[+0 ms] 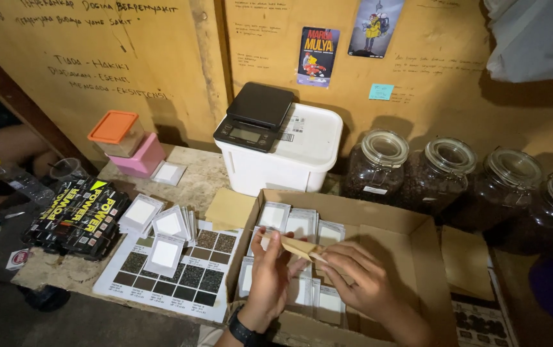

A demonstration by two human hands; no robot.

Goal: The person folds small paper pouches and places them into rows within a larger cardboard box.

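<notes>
Kraft-paper pouch [297, 246]: small, tan, held flat over the open cardboard box [418, 257] at near centre. Left hand [269, 273]: fingers pinch the left end of the pouch; a black wristwatch [243, 333] sits on the wrist. Right hand [361, 279]: thumb and fingertips grip the right end of the pouch. Inside the box, white square sachets [302, 225] stand in rows below the hands. Left of the box, further white sachets [161, 228] lie on a printed sample chart [193, 276]. A black digital scale [255, 115] rests on a white lidded tub [289, 154] at far centre. Four glass clip-top jars [444, 173] of dark coffee beans line the far right.
</notes>
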